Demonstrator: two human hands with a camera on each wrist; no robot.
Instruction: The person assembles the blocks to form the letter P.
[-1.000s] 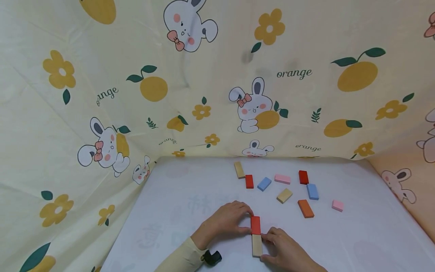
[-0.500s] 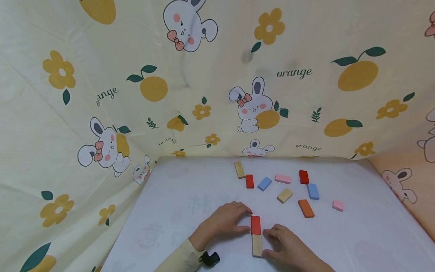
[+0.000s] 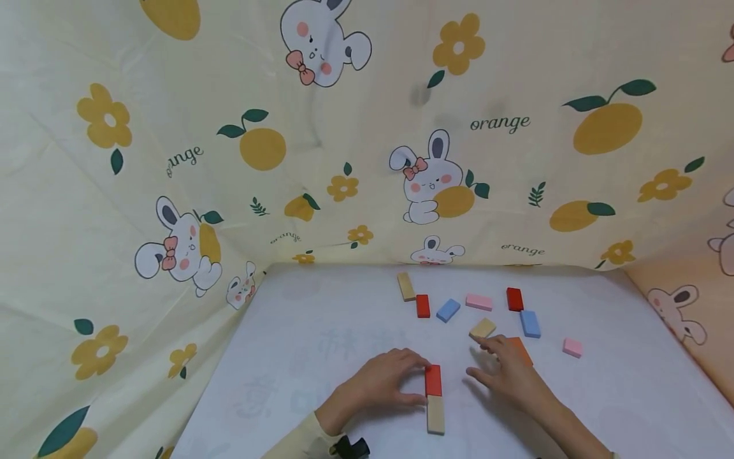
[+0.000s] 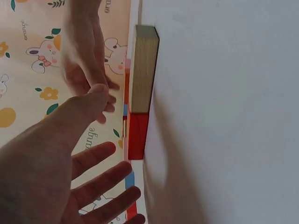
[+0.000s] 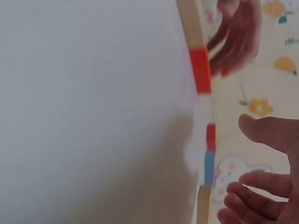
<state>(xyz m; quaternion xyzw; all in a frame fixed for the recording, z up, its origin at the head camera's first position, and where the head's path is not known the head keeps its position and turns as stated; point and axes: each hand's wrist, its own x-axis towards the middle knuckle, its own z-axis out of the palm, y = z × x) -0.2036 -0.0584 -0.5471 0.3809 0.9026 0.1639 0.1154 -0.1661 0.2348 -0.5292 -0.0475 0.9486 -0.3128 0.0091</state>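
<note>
In the head view, a red block (image 3: pixel 433 380) and a plain wooden block (image 3: pixel 436 415) lie end to end in a straight row on the white table. My left hand (image 3: pixel 381 382) is beside the red block, its fingertips right at that block's left side and its fingers loosely spread. My right hand (image 3: pixel 516 376) is to the right of the row with thumb and fingers apart, holding nothing. Its fingertips come close to another wooden block (image 3: pixel 483 327), and the hand partly covers an orange block (image 3: pixel 522 350). Both wrist views show the row's red and wooden ends meeting.
Farther back lie more loose blocks: a wooden one (image 3: pixel 406 287), a red one (image 3: pixel 423 306), a blue one (image 3: pixel 448 310), a pink one (image 3: pixel 478 301), a dark red one (image 3: pixel 514 299), another blue one (image 3: pixel 530 324) and a small pink one (image 3: pixel 572 347). A printed cloth (image 3: pixel 355 127) hangs behind the table.
My right hand has left the wooden block of the row and moved up and to the right, toward the loose blocks. My left hand stays beside the red block.
</note>
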